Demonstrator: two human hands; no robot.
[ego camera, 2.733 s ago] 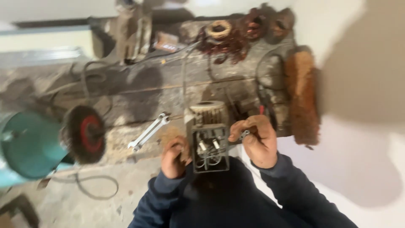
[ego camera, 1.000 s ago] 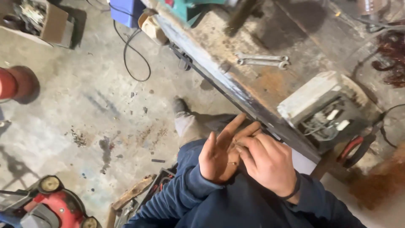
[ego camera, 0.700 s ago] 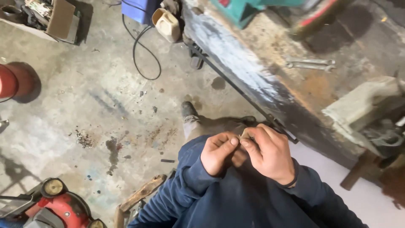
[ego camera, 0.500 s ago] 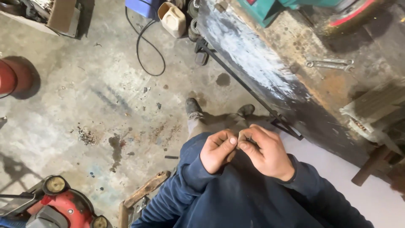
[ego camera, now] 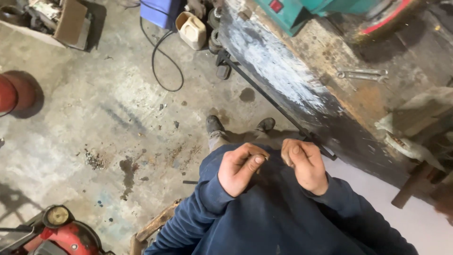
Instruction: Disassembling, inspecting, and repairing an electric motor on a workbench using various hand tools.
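1. Concrete floor (ego camera: 94, 118) filled most of the view; it was grey, stained and dusty, with small crumbs of dirt on it.
2. Wooden workbench (ego camera: 330, 89) ran across the upper right, its dark front partly smeared with white, its top worn and rusty in colour.
3. Blue sweatshirt (ego camera: 273, 222) of the person covered the lower middle, and two dark shoes (ego camera: 214, 125) stood on the floor above it, just beside the bench.
4. Green machine (ego camera: 292, 12) stood at the far end of the bench top, cut by the upper edge.
5. Red machine (ego camera: 56, 233) with a round cap sat in the lower left corner.
6. Black cable (ego camera: 163, 66) made a loop on the floor near a beige plastic canister (ego camera: 191, 30) and a blue box (ego camera: 158, 12).
7. Cardboard box (ego camera: 61, 21) with scrap lay in the upper left corner, and a red round object (ego camera: 12, 92) stood at the left edge.
8. Silver wrench (ego camera: 361, 74) lay flat on the bench top, well apart from both hands.
9. The left hand (ego camera: 240, 167) was in front of the chest, fingers curled inward, thumb against the forefinger; something very small seemed pinched at the tips, but I could not tell what.
10. The right hand (ego camera: 304, 163) was just beside it, not touching, fingers bent into a loose fist; whether it held anything I could not tell.
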